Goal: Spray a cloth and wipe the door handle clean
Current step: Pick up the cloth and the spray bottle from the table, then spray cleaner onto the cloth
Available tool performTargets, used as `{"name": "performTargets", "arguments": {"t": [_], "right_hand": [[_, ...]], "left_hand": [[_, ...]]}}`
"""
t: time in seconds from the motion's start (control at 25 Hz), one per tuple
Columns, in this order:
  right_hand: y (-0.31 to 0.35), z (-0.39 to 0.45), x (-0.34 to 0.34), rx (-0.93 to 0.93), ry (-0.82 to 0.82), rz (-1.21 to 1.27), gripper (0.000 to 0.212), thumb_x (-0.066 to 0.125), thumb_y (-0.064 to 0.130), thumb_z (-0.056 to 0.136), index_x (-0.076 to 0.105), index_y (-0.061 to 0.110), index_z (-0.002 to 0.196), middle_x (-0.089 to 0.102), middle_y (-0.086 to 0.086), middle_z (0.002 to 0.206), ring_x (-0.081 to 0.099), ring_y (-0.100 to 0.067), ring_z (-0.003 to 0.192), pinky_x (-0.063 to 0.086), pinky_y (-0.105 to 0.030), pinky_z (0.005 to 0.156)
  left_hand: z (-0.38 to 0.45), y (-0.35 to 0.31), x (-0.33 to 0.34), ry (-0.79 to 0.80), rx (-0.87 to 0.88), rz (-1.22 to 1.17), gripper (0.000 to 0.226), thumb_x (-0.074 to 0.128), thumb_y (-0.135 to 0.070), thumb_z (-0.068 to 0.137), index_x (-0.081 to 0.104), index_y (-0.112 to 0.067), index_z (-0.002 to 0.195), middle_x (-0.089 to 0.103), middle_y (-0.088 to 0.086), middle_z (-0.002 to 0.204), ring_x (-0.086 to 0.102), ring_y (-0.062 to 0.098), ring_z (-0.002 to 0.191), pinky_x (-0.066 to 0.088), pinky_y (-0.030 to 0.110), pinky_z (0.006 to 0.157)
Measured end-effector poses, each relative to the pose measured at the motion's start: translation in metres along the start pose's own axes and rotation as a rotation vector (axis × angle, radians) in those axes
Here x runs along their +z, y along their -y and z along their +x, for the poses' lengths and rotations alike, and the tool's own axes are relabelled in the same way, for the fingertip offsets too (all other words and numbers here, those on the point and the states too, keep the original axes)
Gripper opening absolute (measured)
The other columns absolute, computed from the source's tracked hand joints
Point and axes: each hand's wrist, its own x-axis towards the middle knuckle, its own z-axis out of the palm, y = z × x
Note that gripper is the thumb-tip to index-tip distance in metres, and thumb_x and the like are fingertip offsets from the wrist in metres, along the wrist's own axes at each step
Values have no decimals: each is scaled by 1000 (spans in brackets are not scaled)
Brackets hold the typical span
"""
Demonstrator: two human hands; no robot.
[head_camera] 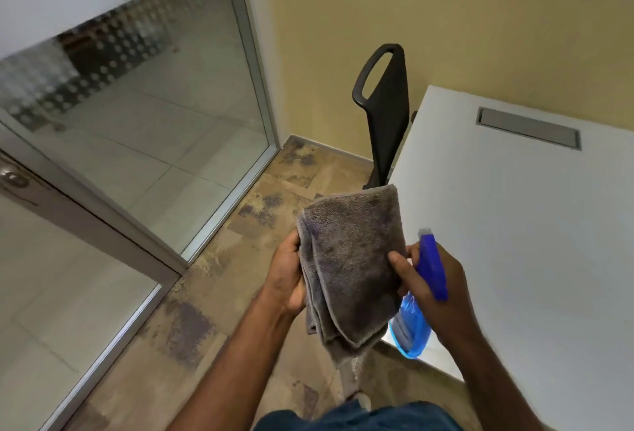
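A folded grey cloth point(353, 266) hangs in front of me, and my left hand point(288, 276) grips its left edge. My right hand point(432, 279) holds a blue spray bottle point(430, 269) by its neck, and the thumb of that hand also presses on the cloth's right side. The bottle's nozzle points up and away; its clear blue body point(410, 327) shows below the hand. The metal door handle point(10, 178) sits at the far left edge on the glass door, well apart from both hands.
A white desk point(531, 224) with a grey cable slot point(528, 128) fills the right side. A black chair point(387, 104) stands against the yellow wall behind it. A glass partition point(144, 104) with metal frames runs along the left. Mottled brown floor point(212, 293) lies below.
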Motion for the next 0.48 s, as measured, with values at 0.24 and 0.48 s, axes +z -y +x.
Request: {"name": "performTargets", "arguments": {"t": [0.24,0.48], "right_hand": [[31,-17,58,28,62,36,37,77,23,93,52,6,71,56,-15,58,58,-36,58,54,-47,67],[65,-46,132,6,111,26,34,71,34,91,56,8,73,60,-6,59,60,-21,56,55,-36,64]], "left_hand": [[-52,-41,-53,-25,34,24,78,51,-68,93,62,-2,133,67,27,128,66,40,119,49,54,108],[-107,-64,-115,-205,178,113,15,65,-10,94,65,-3,107,75,14,88,75,25,76,66,38,74]]}}
